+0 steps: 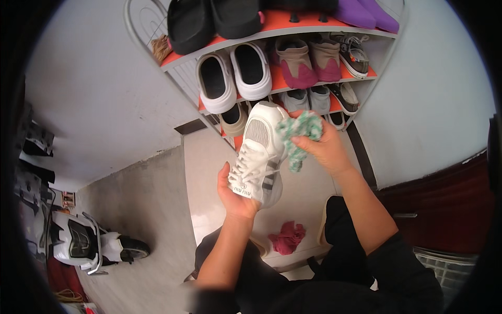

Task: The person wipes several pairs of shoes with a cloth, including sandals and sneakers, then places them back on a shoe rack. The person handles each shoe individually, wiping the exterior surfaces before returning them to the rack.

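A white lace-up sneaker (257,157) with grey side stripes points its toe up towards the shoe rack. My left hand (237,200) grips it around the heel, with the thumb along one side and the other fingers hidden underneath. Bunched in my right hand (327,145) is a green-and-white fluffy cloth (301,131). The cloth is close against the sneaker's toe side; whether it touches cannot be made out. A crumpled dark pink cloth (288,237) lies on the tiles between my feet.
Ahead stands a metal shoe rack (276,31) with orange shelves. White slip-on shoes (252,70), pink-and-beige shoes (297,62), black clogs (192,27) and purple shoes (361,13) fill it. A white scooter (78,239) is on the lower floor at left. Dark red furniture (439,208) stands at right.
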